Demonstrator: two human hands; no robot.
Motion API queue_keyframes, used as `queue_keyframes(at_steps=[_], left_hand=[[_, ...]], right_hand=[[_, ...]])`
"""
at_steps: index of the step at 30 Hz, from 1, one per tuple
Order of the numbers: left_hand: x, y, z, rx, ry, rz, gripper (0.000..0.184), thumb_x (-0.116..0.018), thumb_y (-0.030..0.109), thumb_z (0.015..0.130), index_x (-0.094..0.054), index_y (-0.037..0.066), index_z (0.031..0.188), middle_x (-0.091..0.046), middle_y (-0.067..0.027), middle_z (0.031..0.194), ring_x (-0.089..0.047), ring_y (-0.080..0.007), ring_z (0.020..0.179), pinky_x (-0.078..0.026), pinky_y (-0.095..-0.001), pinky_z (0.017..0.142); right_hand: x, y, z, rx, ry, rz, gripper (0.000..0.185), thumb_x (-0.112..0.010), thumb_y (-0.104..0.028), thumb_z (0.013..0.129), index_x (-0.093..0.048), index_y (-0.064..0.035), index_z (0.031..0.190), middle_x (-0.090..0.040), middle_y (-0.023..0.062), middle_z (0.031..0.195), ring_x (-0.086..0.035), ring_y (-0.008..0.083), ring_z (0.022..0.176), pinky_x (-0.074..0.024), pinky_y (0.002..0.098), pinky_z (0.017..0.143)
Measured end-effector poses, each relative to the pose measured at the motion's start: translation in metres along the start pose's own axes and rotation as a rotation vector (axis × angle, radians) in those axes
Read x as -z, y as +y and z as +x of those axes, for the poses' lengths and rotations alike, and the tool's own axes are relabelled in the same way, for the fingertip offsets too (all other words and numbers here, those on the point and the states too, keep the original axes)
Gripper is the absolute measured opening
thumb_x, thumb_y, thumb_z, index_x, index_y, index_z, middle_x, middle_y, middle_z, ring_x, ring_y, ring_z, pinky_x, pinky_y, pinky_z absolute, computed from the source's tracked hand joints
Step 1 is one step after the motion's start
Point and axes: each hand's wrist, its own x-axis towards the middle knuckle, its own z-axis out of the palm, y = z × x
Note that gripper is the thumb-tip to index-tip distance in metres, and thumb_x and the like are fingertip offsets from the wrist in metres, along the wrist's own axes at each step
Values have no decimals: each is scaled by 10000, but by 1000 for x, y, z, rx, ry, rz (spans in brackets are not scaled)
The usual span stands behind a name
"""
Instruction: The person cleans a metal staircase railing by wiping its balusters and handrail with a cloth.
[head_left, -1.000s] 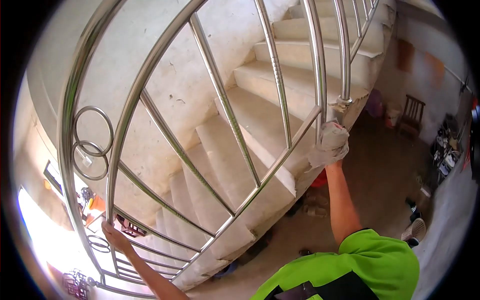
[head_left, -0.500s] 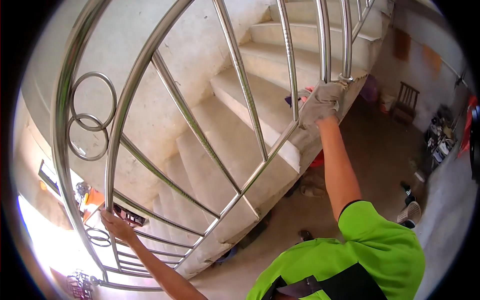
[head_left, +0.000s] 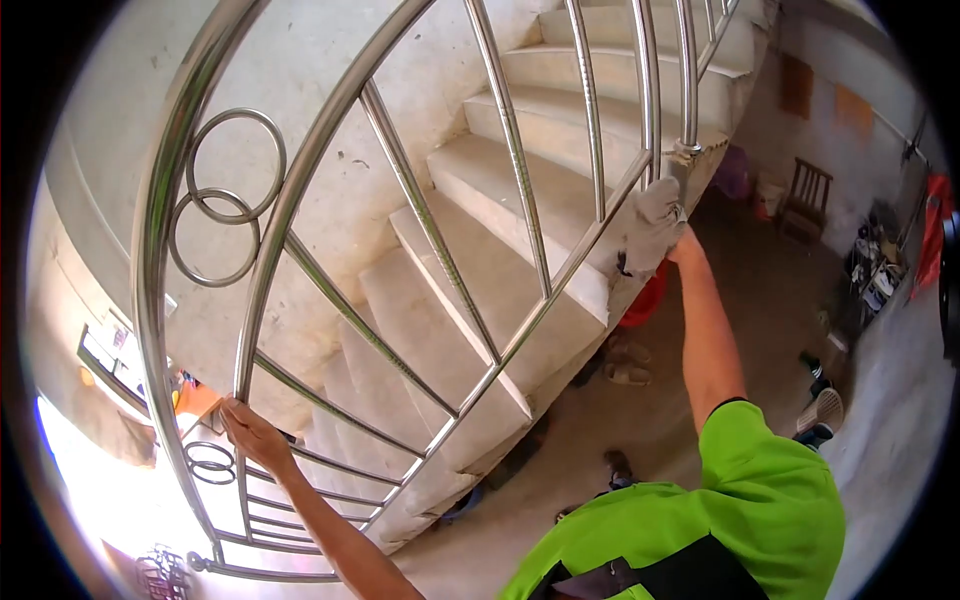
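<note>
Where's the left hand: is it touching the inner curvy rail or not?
Touching. The head view shows the left hand wrapped over the inner curvy rail, covering part of it.

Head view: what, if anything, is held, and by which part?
The right hand holds a grey cloth, exact grip hidden; the left hand touches the railing's inner curved bar, low down, grip unclear.

A pale, marked wall (head_left: 340, 190) rises behind plain steps (head_left: 560, 190) — below, a dim brownish floor (head_left: 770, 310), a dark wooden chair (head_left: 808, 190) near the far wall (head_left: 838, 70) — and white light (head_left: 85, 480) glares at lower left
</note>
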Motion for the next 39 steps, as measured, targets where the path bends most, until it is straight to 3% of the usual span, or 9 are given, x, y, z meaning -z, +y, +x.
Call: queue_keyframes(at_steps=[4,8,12,15,18,21,30,32,39], left_hand=[[-1,-3,-2,-25,17,21,390,-374,266,1016,-560,-78,1020,-563,-245,941,-514,-417,906,-392,-486,834],[-1,-4,-2,-35,2,37,375,-375,253,1014,-562,-73,1022,-566,-238,945,-517,-420,914,-396,-487,832],[1,1,-1,-35,-4,55,366,-377,242,1013,-558,-76,1001,-560,-234,914,-518,-418,894,-401,-482,817],[3,-3,0,12,-76,45,361,-375,238,1013,-560,-72,1008,-562,-234,917,-521,-417,894,-402,-482,818],[-2,-12,-1,-21,-46,75,358,-375,234,1012,-563,-70,1017,-568,-232,928,-526,-415,901,-402,-484,822],[-5,-10,-4,-37,16,126,380,-361,247,1014,-567,-71,1046,-588,-231,987,-531,-419,948,-400,-478,857],[-10,-15,-6,68,47,34,400,-347,256,1015,-561,-81,1050,-566,-239,956,-527,-414,914,-403,-471,850],[-16,-56,-7,-253,87,267,406,-338,252,1016,-556,-89,1046,-565,-247,963,-525,-421,907,-402,-474,836],[-15,-37,-5,-110,53,242,461,-306,276,1021,-545,-111,1097,-571,-259,1035,-524,-428,974,-390,-477,874]], right_hand=[[-36,-65,-27,144,-270,-201,375,-551,-340,913,-637,-56,1143,-669,70,1073,-637,218,939,-507,370,849],[-57,-69,-28,144,111,-195,348,-533,-374,906,-681,-66,971,-682,55,955,-649,212,822,-518,345,806],[-60,-93,-29,-170,-139,-535,333,-553,-317,893,-654,-45,1057,-680,50,1037,-650,236,928,-510,411,860],[-62,-105,-38,-70,-260,-181,335,-568,-282,892,-601,-83,1160,-593,58,1227,-555,242,1128,-450,419,979],[-24,-80,-4,287,-137,-534,391,-561,-287,913,-539,-119,1266,-520,59,1335,-479,255,1228,-399,438,1040],[-59,-48,-22,186,-25,206,390,-584,-428,918,-554,-153,1193,-596,31,1188,-561,217,1117,-483,423,961],[-105,5,40,243,-33,346,308,-413,-395,974,-534,-173,1151,-573,59,1066,-545,250,1006,-493,454,875],[-100,13,44,253,70,317,286,-409,-392,970,-529,-174,1111,-570,33,1046,-542,225,963,-503,419,816],[-112,41,33,423,-166,469,288,-509,-435,935,-584,-167,1012,-615,-8,990,-588,190,914,-515,358,820]])
